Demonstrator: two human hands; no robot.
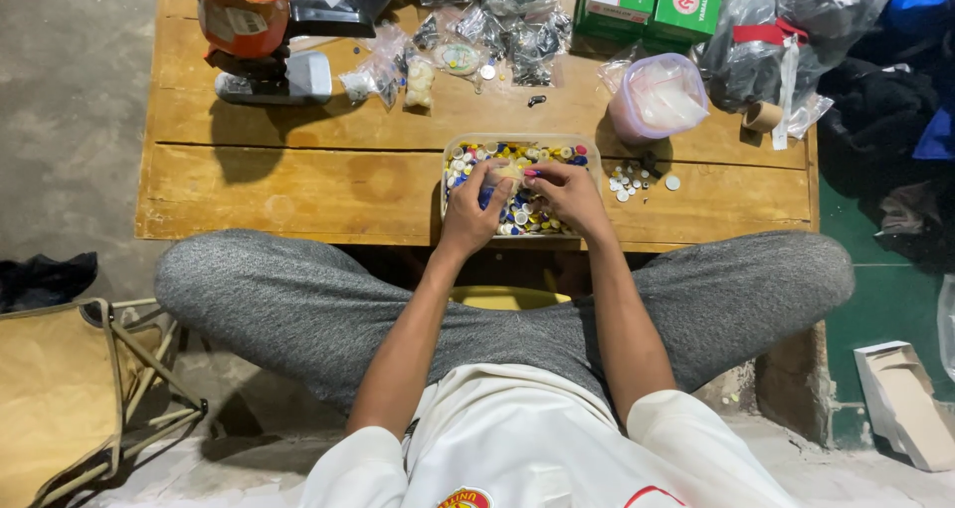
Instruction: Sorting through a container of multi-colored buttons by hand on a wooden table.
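Fingers of both hands meet over a clear plastic tray (pixel 589 155) filled with small caps in many colours (pixel 527 214), which sits near the front edge of the wooden counter (pixel 298 185). The left hand (pixel 476 209) curls its fingers (pixel 494 175) around a small pale piece (pixel 507 173), and the right hand (pixel 569 195) pinches the same piece from the other side, fingertips (pixel 537 175) bent in and touching it. What the piece is cannot be told; it is mostly hidden by the fingers.

Just right of the tray lies a loose scatter of white caps (pixel 632 180) on the counter. Behind those stands a round clear tub (pixel 657 98) with a purple rim. Farther back lie small clear bags of parts (pixel 497 30), two green boxes (pixel 652 0) and a large clear bag with a red band (pixel 786 30). At the back left rests an orange and grey tool (pixel 254 35). The person sits cross-legged in grey trousers.
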